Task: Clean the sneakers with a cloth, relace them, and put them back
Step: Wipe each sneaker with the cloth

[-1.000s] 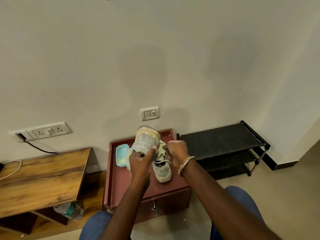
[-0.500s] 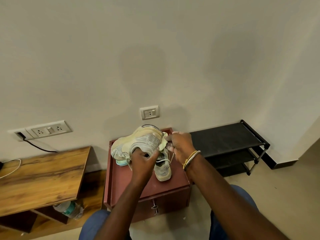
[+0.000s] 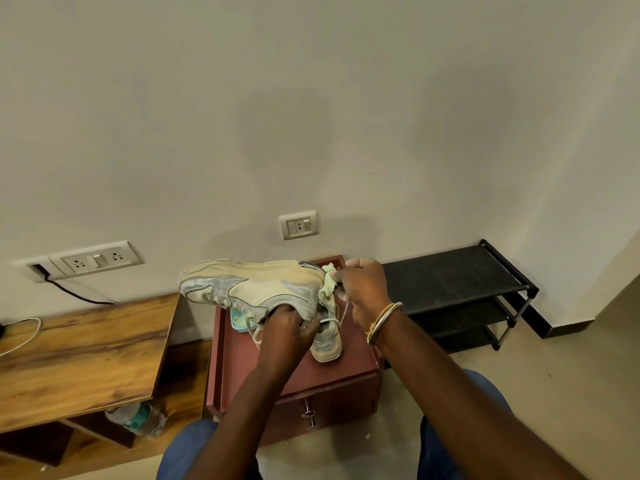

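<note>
A worn cream and grey sneaker (image 3: 256,289) is held up sideways above the maroon side table (image 3: 346,372), its sole facing away and its toe to the left. My left hand (image 3: 289,325) grips it from below at the opening. At the shoe's right end my right hand (image 3: 363,289) pinches a pale green cloth (image 3: 328,284) against it. The second sneaker (image 3: 327,341) stands on the table under the hands, its loose lace (image 3: 332,320) showing.
A light blue dish (image 3: 239,322) lies on the table behind the held shoe. A black shoe rack (image 3: 460,282) stands to the right, a wooden desk (image 3: 79,355) to the left with a water bottle (image 3: 138,419) beneath. Wall sockets and a cable sit behind.
The held sneaker turned from upright, sole toward me, to lying sideways with its toe to the left. My right hand moved up and right with the cloth to the shoe's end.
</note>
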